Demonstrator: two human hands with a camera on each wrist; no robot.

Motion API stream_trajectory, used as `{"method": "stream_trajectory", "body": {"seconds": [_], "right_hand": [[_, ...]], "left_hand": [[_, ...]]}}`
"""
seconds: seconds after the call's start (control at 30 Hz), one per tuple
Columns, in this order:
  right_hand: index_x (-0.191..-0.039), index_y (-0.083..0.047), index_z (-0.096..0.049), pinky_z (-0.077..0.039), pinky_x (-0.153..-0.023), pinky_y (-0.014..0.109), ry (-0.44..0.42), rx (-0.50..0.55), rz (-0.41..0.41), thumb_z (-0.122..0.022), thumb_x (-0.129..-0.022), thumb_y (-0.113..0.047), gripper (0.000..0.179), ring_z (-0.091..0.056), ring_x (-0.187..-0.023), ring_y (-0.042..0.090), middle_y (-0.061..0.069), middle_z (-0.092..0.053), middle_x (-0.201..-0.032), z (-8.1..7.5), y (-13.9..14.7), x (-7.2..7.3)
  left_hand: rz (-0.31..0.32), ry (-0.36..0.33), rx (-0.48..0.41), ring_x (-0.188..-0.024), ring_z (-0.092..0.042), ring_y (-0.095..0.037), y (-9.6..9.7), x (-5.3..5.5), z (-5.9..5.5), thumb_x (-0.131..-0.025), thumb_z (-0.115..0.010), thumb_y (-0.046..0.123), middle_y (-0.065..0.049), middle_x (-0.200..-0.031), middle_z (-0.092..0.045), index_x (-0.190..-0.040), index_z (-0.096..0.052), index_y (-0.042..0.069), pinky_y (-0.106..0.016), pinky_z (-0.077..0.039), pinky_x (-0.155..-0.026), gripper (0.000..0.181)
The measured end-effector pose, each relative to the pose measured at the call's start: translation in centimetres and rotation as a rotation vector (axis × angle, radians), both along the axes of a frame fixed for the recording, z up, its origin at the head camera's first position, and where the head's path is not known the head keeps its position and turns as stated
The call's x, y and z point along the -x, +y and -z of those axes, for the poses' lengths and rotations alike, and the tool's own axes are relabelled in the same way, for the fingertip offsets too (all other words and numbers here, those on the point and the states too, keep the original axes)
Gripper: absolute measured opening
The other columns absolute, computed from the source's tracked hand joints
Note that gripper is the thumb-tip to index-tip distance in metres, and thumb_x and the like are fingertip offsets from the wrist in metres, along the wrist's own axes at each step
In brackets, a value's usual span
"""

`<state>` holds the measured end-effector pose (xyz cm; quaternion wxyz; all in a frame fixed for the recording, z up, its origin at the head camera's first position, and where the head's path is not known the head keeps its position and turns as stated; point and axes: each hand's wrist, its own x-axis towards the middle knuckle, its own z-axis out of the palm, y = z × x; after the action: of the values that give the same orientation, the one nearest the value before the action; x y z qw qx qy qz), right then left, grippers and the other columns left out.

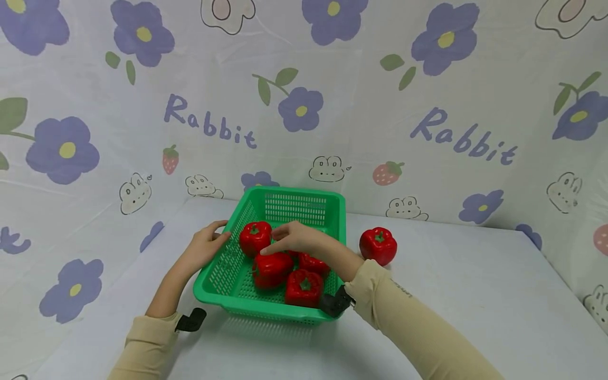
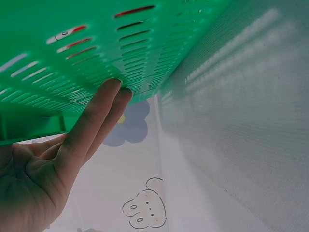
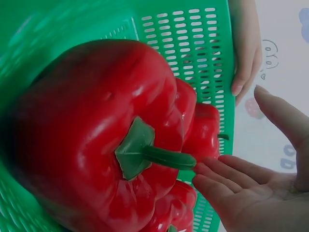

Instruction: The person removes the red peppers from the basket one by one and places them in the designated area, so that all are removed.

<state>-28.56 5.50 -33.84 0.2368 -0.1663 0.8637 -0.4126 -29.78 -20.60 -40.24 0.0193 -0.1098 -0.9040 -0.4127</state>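
Note:
A green plastic basket [image 1: 280,311] with slotted walls holds several red bell peppers [image 1: 271,270]. My left hand [image 1: 206,245] is at the basket's left side; in the left wrist view two straight fingers [image 2: 104,113] lie against the slotted outer wall. Over the peppers inside the basket reaches my right hand [image 1: 301,237]. Its fingers are extended with the thumb spread apart, and it holds nothing. In the right wrist view, a large pepper [image 3: 96,130] with a green stem fills the foreground, and the right hand [image 3: 260,193] is beyond it. The right forearm hides part of the basket's right side.
Another red bell pepper [image 1: 378,246] stands on the white tabletop [image 1: 456,295], right of the basket. Behind the table hangs a patterned cloth [image 1: 351,116] with flowers, rabbits and lettering. Each wrist carries a black mount [image 1: 191,320].

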Motion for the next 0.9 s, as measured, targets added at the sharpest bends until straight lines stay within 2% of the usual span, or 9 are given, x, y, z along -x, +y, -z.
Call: {"method": "stream_trajectory", "body": {"seconds": [0.4,0.9], "right_hand": [[-0.142,-0.005,-0.049,-0.040,-0.111,0.046,-0.029,0.007,-0.032,-0.074,-0.085,-0.032,0.068,-0.045,-0.136,0.028,0.013,-0.051,-0.146,0.7,0.0,0.5],[-0.143,-0.003,-0.048,-0.045,-0.107,0.043,0.009,-0.089,-0.104,-0.074,-0.085,-0.031,0.069,-0.048,-0.133,0.027,0.013,-0.052,-0.145,1.3,-0.2,1.1]], "left_hand": [[0.005,-0.006,-0.003,-0.091,-0.071,-0.030,0.0,0.0,-0.1,-0.105,-0.045,0.023,-0.030,-0.115,-0.067,-0.147,-0.035,-0.004,-0.035,-0.057,-0.075,0.051],[-0.003,-0.009,-0.001,-0.094,-0.071,-0.031,0.0,0.1,-0.1,-0.104,-0.045,0.025,-0.030,-0.116,-0.067,-0.147,-0.036,-0.002,-0.035,-0.057,-0.076,0.051]]}}
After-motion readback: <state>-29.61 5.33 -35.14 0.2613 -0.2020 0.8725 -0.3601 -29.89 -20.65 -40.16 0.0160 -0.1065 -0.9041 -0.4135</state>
